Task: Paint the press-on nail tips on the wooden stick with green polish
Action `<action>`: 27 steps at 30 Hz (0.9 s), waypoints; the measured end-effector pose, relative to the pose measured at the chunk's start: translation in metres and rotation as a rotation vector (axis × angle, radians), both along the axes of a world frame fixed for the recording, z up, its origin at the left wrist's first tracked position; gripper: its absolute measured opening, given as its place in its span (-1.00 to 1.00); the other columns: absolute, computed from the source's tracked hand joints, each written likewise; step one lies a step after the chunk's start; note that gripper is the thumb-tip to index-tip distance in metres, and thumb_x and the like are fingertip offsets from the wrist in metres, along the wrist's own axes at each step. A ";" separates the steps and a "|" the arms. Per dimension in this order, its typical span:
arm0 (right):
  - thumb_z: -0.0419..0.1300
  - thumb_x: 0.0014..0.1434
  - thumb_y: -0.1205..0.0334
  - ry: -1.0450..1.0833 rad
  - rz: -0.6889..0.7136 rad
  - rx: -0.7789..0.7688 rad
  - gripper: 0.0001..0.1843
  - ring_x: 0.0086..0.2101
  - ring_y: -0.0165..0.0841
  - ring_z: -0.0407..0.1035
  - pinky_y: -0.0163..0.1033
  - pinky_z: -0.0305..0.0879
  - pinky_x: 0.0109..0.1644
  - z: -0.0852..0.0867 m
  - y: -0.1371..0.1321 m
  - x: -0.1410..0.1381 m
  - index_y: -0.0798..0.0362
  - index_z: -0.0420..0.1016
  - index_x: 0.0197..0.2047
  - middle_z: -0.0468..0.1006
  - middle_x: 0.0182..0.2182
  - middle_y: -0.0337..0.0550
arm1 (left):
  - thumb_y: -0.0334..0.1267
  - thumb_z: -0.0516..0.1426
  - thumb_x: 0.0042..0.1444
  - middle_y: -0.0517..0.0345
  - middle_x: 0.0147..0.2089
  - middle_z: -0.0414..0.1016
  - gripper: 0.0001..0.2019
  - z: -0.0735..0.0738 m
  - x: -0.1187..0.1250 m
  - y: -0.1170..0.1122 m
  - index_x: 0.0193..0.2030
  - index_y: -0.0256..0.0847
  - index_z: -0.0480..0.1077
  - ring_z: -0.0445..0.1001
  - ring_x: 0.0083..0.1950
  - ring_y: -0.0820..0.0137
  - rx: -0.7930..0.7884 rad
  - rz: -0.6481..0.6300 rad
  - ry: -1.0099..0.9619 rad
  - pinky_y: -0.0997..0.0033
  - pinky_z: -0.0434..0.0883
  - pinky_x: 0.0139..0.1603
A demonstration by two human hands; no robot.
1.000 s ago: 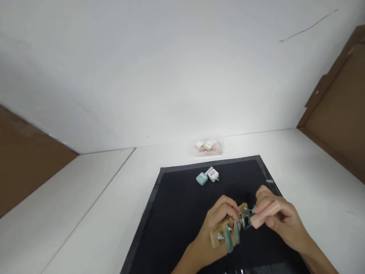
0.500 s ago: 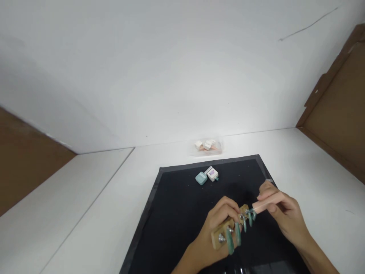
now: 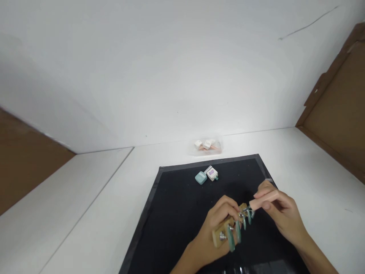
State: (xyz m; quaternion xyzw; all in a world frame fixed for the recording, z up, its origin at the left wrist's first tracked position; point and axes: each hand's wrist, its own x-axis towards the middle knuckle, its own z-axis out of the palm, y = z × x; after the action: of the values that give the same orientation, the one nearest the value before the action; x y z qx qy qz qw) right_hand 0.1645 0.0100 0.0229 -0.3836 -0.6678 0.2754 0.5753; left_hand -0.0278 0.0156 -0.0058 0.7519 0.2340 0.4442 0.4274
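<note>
Occupying the left edge of the frame, a brown flat panel (image 3: 28, 163) adjoins the white tabletop (image 3: 94, 220). Rightward, a black rectangular mat (image 3: 168, 213) fills the lower centre. Near its upper edge lie a teal, rounded-square object (image 3: 201, 177) and, just beside it, a white square block with a purple mark (image 3: 211, 173); above them stands a clear plastic tray (image 3: 218, 151). At lower centre, the left hand (image 3: 211, 232) has its fingers closed around a tan block-like bar (image 3: 218, 239) bearing glossy green nail-shaped pieces (image 3: 230, 239) on metal posts. At lower right, the right hand (image 3: 288, 215) pinches a pale-pink stick-like handle (image 3: 265, 199), its lower-left end close to the bar's upper-right end; contact cannot be told.
</note>
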 end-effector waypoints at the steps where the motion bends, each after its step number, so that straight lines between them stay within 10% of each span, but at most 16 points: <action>1: 0.18 0.20 0.07 0.007 -0.009 0.001 -0.77 -0.43 -0.35 0.41 -0.27 0.36 -0.39 -0.001 0.000 0.000 -0.07 0.55 -0.43 0.59 -0.48 -0.20 | -0.50 0.17 -0.03 0.13 -0.26 0.34 -0.84 0.000 0.000 0.000 -0.33 -0.20 0.31 0.37 -0.29 0.47 0.004 0.002 0.000 0.52 0.35 -0.27; 8: 0.13 0.24 0.09 -0.012 0.226 0.027 -0.75 -0.50 -0.37 0.35 -0.20 0.31 -0.37 0.006 0.001 -0.001 -0.05 0.49 -0.43 0.58 -0.55 -0.25 | -0.47 0.14 -0.01 0.12 -0.30 0.35 -0.88 0.004 0.002 0.001 -0.35 -0.20 0.30 0.38 -0.30 0.42 0.014 0.033 0.019 0.47 0.37 -0.30; 17: 0.18 0.21 0.10 -0.001 0.006 0.012 -0.78 -0.44 -0.36 0.41 -0.26 0.34 -0.39 0.000 0.001 0.001 -0.06 0.51 -0.44 0.60 -0.47 -0.21 | -0.52 0.13 -0.03 0.11 -0.28 0.36 -0.84 0.002 0.002 0.000 -0.33 -0.20 0.30 0.38 -0.30 0.44 0.028 0.013 0.029 0.48 0.37 -0.28; 27: 0.15 0.25 0.21 -0.075 0.206 0.034 -0.82 -0.46 -0.38 0.35 -0.23 0.29 -0.36 0.003 0.002 0.000 -0.04 0.47 -0.40 0.58 -0.51 -0.25 | -0.55 0.11 -0.07 0.13 -0.32 0.32 -0.82 0.007 0.004 0.001 -0.35 -0.21 0.29 0.37 -0.32 0.46 0.030 0.018 0.049 0.50 0.36 -0.31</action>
State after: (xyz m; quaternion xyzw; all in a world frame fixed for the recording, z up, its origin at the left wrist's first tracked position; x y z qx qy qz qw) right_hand 0.1642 0.0116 0.0264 -0.3133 -0.7291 0.3073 0.5251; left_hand -0.0239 0.0170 0.0013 0.7666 0.2444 0.4329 0.4064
